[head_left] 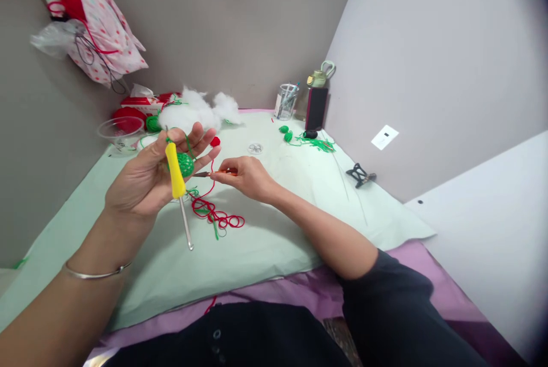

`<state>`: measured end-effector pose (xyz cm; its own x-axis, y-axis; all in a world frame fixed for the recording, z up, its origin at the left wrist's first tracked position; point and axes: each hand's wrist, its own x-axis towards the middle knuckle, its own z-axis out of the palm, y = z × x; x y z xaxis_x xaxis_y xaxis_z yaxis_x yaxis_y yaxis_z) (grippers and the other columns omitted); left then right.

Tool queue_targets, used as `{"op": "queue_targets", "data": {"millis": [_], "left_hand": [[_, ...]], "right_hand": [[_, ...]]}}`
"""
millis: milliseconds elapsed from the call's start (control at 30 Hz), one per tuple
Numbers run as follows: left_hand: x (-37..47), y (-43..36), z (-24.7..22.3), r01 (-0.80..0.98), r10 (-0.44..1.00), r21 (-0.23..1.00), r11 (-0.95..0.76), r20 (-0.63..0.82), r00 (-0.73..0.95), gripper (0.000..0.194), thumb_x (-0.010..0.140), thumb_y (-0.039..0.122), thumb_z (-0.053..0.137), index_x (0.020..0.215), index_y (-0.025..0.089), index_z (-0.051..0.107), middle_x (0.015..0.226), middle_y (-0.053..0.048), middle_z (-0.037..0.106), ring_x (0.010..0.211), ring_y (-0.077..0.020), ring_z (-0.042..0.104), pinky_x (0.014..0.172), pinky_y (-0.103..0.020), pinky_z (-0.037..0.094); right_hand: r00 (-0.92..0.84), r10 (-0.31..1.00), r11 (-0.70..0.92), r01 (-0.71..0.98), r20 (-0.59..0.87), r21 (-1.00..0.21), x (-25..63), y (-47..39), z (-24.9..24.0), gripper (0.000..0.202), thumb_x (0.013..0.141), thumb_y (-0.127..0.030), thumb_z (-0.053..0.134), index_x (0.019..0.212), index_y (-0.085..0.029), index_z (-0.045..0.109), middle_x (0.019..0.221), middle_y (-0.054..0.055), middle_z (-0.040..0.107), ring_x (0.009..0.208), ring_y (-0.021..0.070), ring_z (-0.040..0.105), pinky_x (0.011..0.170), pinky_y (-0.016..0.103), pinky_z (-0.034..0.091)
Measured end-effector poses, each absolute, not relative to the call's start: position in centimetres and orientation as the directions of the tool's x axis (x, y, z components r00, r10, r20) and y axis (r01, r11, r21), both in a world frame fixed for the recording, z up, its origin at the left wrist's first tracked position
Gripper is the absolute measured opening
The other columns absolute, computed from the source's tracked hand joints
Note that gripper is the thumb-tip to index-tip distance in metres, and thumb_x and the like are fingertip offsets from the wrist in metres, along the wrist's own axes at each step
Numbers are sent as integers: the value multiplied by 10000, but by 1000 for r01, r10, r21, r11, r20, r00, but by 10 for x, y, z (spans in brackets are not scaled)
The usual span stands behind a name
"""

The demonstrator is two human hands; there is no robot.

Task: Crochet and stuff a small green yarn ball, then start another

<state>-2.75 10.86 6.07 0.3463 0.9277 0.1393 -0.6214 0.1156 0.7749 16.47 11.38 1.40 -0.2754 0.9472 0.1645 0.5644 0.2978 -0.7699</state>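
Note:
My left hand is raised palm up over the table. It grips a crochet hook with a yellow handle, its metal end pointing down, along with a small green crocheted ball. Green yarn runs over the outstretched fingers. To its right, my right hand is closed on small orange-handled scissors, the dark blades pointing left, close to the ball. A tangle of red yarn with bits of green lies on the cloth below, and one red strand rises behind the blades.
White stuffing is heaped at the back left beside a clear plastic tub. Farther right stand a pen cup, a bottle and a phone. Green yarn scraps and a black clip stand sit at right.

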Motion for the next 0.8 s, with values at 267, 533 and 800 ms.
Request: {"op": "queue_targets", "data": {"millis": [267, 533, 800], "left_hand": [[-19, 134, 45, -460, 939, 883, 97, 72, 336, 137, 798, 278, 839, 830, 166, 769, 981, -47, 756, 1032, -172, 684, 981, -289, 556], [2, 136, -3, -305, 944, 945, 119, -12, 330, 349, 662, 399, 919, 812, 155, 720, 701, 24, 634, 608, -78, 563, 586, -193, 455], [-5, 143, -19, -240, 921, 953, 184, -81, 381, 435, 655, 395, 906, 978, 162, 730, 780, -5, 676, 669, -92, 591, 574, -188, 407]], "right_hand": [[-110, 939, 281, 790, 325, -545, 204, 122, 2, 233, 969, -389, 611, 1020, -174, 683, 1057, 94, 674, 990, 197, 577, 847, 311, 414], [-479, 877, -3, 69, -35, -998, 179, 109, 0, 423, 860, -583, 680, 868, -163, 628, 714, 13, 696, 679, 138, 644, 707, 277, 502], [-375, 922, -142, -88, -100, -986, 178, 115, -3, 383, 749, -500, 775, 801, -144, 644, 588, -73, 502, 430, 21, 326, 453, 208, 219]]}}
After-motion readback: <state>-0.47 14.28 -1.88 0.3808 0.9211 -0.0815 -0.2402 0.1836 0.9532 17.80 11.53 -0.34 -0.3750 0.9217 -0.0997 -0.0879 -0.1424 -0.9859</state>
